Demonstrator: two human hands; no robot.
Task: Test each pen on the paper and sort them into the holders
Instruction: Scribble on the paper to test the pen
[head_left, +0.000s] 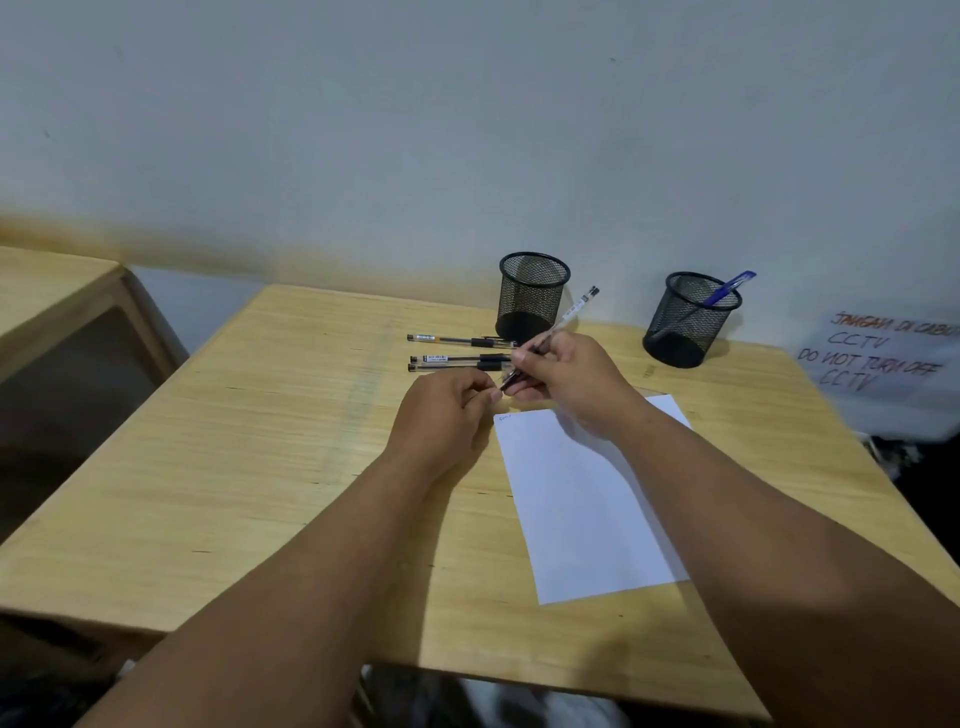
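Observation:
My right hand (569, 376) grips a clear black-ink pen (575, 306), its back end pointing up and away. My left hand (447, 405) pinches at the pen's tip end, fingers closed; whether a cap sits between them is hidden. Three similar pens (452, 340) lie side by side on the wooden table (260, 441) just beyond my hands. A white paper sheet (587, 499) lies under my right wrist, with a small scribble at its top left corner. The left mesh holder (532, 296) looks empty. The right mesh holder (685, 322) holds a blue pen (730, 287).
A grey wall rises just behind the holders. A handwritten CCTV notice (883, 358) hangs at the right past the table edge. A second wooden table (47, 291) stands at the left with a gap between.

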